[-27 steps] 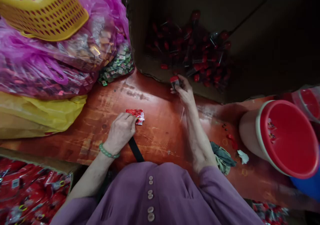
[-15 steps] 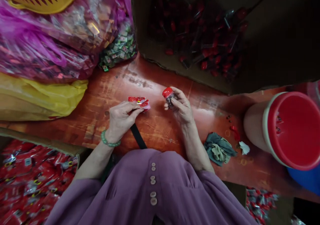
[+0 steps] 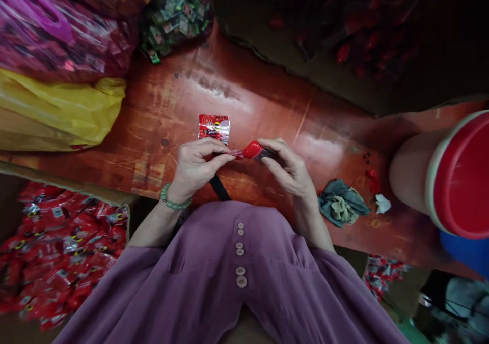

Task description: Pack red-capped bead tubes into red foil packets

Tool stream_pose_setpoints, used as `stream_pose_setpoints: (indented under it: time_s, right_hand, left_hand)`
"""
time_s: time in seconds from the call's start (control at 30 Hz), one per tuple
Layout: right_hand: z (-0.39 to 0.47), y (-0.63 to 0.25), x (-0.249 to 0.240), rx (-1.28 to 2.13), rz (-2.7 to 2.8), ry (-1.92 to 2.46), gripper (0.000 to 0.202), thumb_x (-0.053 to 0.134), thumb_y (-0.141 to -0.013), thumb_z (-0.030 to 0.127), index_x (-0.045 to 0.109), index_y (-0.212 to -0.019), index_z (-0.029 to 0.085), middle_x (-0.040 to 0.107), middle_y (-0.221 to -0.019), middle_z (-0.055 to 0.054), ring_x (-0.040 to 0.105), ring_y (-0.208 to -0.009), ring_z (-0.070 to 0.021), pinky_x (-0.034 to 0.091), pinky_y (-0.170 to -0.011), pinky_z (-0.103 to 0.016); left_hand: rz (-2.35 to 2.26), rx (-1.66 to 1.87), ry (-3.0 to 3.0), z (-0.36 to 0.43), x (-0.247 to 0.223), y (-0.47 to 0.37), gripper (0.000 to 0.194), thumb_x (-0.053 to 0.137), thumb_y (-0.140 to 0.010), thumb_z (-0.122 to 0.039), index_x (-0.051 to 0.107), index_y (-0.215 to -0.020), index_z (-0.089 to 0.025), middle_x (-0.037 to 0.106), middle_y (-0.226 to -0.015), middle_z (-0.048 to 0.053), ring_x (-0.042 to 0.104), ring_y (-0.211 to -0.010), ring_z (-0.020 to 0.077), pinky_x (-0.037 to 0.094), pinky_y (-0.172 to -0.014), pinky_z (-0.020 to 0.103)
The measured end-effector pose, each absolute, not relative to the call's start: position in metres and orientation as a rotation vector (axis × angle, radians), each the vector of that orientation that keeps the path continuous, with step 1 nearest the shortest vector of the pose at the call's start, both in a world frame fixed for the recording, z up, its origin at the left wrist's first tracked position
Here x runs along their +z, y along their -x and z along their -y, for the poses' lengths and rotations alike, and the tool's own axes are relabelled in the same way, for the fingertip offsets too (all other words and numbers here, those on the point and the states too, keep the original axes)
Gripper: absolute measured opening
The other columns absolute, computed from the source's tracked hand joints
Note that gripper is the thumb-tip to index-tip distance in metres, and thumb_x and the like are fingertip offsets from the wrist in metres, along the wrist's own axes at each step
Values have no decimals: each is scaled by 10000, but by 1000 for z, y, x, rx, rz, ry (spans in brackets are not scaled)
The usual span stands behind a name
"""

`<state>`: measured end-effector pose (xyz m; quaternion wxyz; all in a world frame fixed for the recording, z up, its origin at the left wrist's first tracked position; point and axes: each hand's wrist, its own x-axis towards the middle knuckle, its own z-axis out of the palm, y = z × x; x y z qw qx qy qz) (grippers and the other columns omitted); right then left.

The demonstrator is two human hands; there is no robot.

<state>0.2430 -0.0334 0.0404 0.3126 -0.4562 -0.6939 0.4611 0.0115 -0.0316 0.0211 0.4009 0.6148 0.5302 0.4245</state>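
My left hand (image 3: pixel 200 166), with a green bead bracelet (image 3: pixel 174 199) at its wrist, pinches a thin red plastic packet (image 3: pixel 236 153) seen edge-on. A small jar (image 3: pixel 253 150) with a red cap and dark contents lies tilted in the fingers of my right hand (image 3: pixel 288 168). Its red cap meets the packet's end; whether it is inside the packet I cannot tell. Just beyond my left fingers, printed red packets (image 3: pixel 214 126) rest flat on the reddish table (image 3: pixel 263 97).
Filled bags (image 3: pixel 87 33) and a yellow bag (image 3: pixel 64 112) line the left. A cardboard box (image 3: pixel 282 59) holding red-capped jars stands at the back. To the right are a crumpled cloth (image 3: pixel 342 204) and a red-topped bucket (image 3: pixel 414 171). Packed red packets fill a box (image 3: pixel 132 217) at lower left.
My right hand has brought the jar over to the packet in my left hand, tipping its cap leftward. The packet has come away from the flat ones. The view has shifted.
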Motion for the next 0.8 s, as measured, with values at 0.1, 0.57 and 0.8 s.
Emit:
stream_pose_setpoints:
  time_s: [0.1, 0.57, 0.8]
  right_hand:
    - [31, -243, 45, 1097, 2013, 1156, 357, 504, -1009, 255, 587, -1349, 324, 690, -1170, -54, 650, -1048, -207, 569, -945, -437]
    - [24, -245, 48, 1226, 2338, 1115, 248, 544, -1001, 291, 693, -1195, 247, 622, -926, -51, 606, -853, -175, 539, -786, -329]
    - [22, -248, 38, 1352, 2271, 1026, 307, 536, -1009, 361, 668, -1247, 217, 678, -1014, -74, 630, -934, -184, 531, -850, -345]
  left_hand:
    - [-1325, 1084, -1546, 32, 19, -12, 57, 772, -790, -234, 770, -768, -182, 767, -790, 13, 694, -725, 133, 574, -738, 271]
    - [-1209, 852, -1450, 44, 4, -22, 96, 745, -802, -280, 790, -790, -196, 767, -753, 24, 675, -661, 133, 519, -645, 239]
    - [-1095, 676, -1235, 45, 5, -26, 196, 718, -807, -364, 811, -847, -195, 782, -795, 33, 677, -690, 148, 501, -635, 235]
